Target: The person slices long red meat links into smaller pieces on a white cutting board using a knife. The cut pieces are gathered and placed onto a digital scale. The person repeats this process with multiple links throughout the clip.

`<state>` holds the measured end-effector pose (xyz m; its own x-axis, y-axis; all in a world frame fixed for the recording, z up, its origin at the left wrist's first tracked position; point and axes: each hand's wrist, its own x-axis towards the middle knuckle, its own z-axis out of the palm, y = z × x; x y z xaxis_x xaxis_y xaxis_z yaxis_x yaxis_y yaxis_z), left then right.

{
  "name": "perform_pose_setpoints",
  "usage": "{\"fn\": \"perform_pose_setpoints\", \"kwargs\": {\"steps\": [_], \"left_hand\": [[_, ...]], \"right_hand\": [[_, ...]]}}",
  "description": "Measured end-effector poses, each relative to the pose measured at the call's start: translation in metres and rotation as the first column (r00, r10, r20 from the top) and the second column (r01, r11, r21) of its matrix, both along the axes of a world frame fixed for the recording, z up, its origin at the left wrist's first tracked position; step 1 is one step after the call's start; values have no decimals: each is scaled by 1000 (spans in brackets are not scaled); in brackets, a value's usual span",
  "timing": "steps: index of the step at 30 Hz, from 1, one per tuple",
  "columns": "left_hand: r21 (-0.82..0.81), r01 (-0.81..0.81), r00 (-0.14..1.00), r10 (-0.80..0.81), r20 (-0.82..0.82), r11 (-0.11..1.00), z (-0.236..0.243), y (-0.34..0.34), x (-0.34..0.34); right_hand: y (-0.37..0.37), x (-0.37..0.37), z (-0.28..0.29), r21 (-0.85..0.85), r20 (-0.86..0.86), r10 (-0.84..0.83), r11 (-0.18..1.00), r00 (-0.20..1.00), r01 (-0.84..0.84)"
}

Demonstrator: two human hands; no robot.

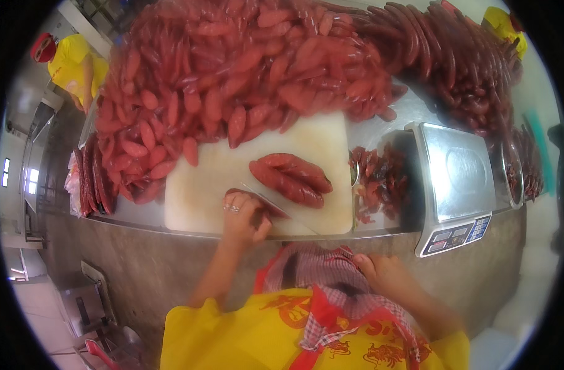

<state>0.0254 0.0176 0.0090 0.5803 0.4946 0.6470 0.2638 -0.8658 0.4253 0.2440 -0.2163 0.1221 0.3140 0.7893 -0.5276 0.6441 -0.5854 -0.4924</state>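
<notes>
On the white cutting board (214,169), my left hand (242,213) is closed, its fingers bent over a narrow, dark red tapered piece (277,211). A thin pale line runs along that piece's far side; whether it is a blade edge I cannot tell. Just beyond, a pair of reddish sausages (294,179) lies side by side. My right hand (384,271) is off the table, low by the checkered apron (319,271). Its fingers look curled at the cloth, partly hidden, and what they hold cannot be made out.
A large heap of red sausages (232,68) covers the table's far side. Darker, longer sausages (442,61) pile at far right. Dark red scraps (381,179) lie between the board and a metal-topped scale (458,172). A person in yellow (78,65) stands at far left.
</notes>
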Motion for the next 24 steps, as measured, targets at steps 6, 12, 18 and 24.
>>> {"fn": "perform_pose_setpoints", "kwargs": {"steps": [6,12,18,24], "left_hand": [[8,-5,1000,5,-14,1000,2,2,1],[-44,19,1000,-19,-1,999,0,3,-4],[-31,29,1000,-29,-9,999,-1,0,-6],[-44,-101,995,102,22,994,1,1,-13]], "right_hand": [[-26,-5,11,-229,38,0,973,999,9],[-6,-17,-10,-80,141,127,990,982,-117],[95,-46,-81,267,376,445,788,813,-555],[75,-28,-51,94,-93,168,983,981,-160]]}}
